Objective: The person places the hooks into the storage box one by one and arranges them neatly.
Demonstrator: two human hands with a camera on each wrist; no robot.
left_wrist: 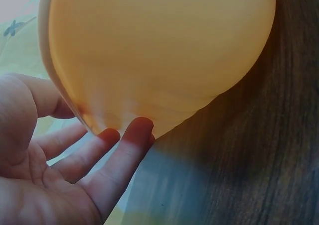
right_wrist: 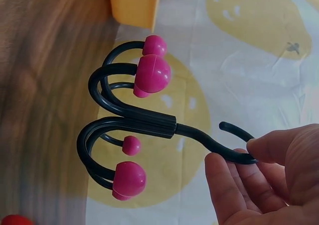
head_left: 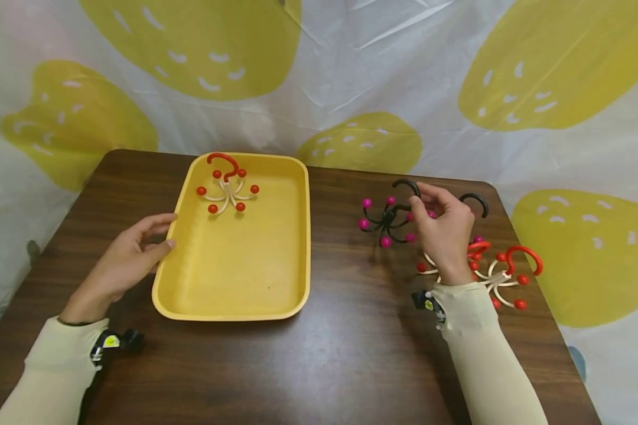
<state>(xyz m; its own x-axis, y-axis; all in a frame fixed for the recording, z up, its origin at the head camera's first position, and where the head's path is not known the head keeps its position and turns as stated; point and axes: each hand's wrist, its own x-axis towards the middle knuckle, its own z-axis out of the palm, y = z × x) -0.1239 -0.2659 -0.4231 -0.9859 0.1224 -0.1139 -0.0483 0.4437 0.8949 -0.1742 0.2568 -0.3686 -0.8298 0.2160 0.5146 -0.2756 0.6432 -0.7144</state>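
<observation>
My right hand (head_left: 443,227) pinches the curved end of a black multi-arm hanging hook (right_wrist: 154,125) with pink ball tips. In the right wrist view, it hangs apart from the tabletop. My left hand (head_left: 138,248) grips the left rim of a yellow tray (head_left: 231,317), its fingertips against the outer wall in the left wrist view. Inside the tray's far left stands a white multi-arm hook (head_left: 228,192) with red balls and a red hook top. Close to my right wrist are another red-and-white hook (head_left: 502,277) and one more, partly hidden.
Another black hook (head_left: 475,200) shows behind my right hand, mostly covered by it. The brown wooden table (head_left: 340,354) bears everything. A white cloth (head_left: 345,65) with yellow fruit prints hangs behind the table and down its sides.
</observation>
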